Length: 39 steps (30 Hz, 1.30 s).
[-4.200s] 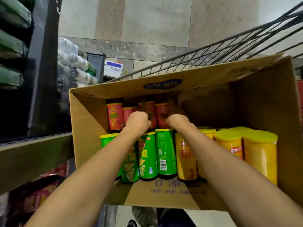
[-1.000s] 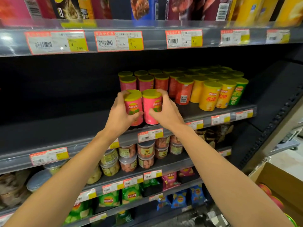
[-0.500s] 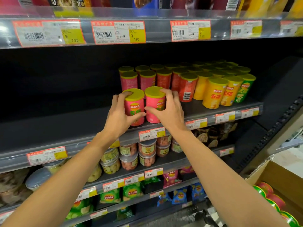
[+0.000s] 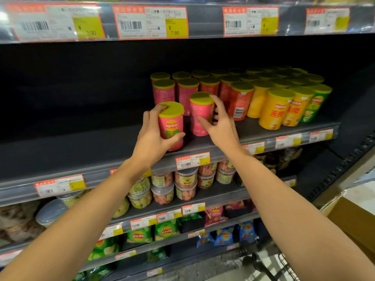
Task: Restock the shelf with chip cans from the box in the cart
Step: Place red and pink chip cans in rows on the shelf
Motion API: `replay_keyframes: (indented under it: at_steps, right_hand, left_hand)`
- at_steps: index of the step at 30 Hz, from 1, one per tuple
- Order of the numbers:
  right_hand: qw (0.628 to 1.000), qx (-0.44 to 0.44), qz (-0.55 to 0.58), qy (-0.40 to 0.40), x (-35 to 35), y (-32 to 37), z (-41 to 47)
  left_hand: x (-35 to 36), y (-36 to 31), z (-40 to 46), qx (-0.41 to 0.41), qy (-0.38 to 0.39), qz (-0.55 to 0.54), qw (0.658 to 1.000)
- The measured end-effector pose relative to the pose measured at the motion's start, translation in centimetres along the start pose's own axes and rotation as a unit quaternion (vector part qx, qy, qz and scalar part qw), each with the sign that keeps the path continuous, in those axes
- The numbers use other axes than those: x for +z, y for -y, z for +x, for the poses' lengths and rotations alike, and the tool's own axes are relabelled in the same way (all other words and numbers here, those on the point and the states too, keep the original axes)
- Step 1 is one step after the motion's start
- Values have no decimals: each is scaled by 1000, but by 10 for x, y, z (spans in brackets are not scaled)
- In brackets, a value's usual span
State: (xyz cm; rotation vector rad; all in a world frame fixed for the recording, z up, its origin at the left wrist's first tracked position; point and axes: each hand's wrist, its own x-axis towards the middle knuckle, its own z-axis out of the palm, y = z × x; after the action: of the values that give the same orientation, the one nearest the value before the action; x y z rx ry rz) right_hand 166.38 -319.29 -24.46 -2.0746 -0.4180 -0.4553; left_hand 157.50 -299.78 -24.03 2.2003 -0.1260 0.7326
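Two upright pink yellow-lidded chip cans (image 4: 171,126) near shelf (image 4: 263,131) front

One head-worn wide-angle view, close to the shelf (image 4: 263,136), facing it head-on and slightly downward over both forearms

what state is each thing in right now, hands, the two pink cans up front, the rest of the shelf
left hand: grips the front pink chip can
front pink chip can with yellow lid: upright near the shelf edge, held
right hand: fingers spread beside the second can, grip unclear
second pink chip can with yellow lid: upright on the shelf, further back
dark metal shelf: bare on the left, cans in rows on the right
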Motion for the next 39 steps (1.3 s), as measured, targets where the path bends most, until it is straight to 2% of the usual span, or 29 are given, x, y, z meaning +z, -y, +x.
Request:
replay_keyframes:
  at_steps: [11, 29, 39]
  right_hand:
    - [995, 15, -95, 13, 7, 3, 32]
    - [995, 61, -75, 30, 29, 9, 46]
    - [982, 95, -158, 32, 20, 13, 25]
  left_hand:
    - [0, 1, -1, 8, 3, -1, 1000]
    - [1, 3, -1, -3, 4, -16, 1000]
    - [2, 6, 1, 3, 5, -22, 1000]
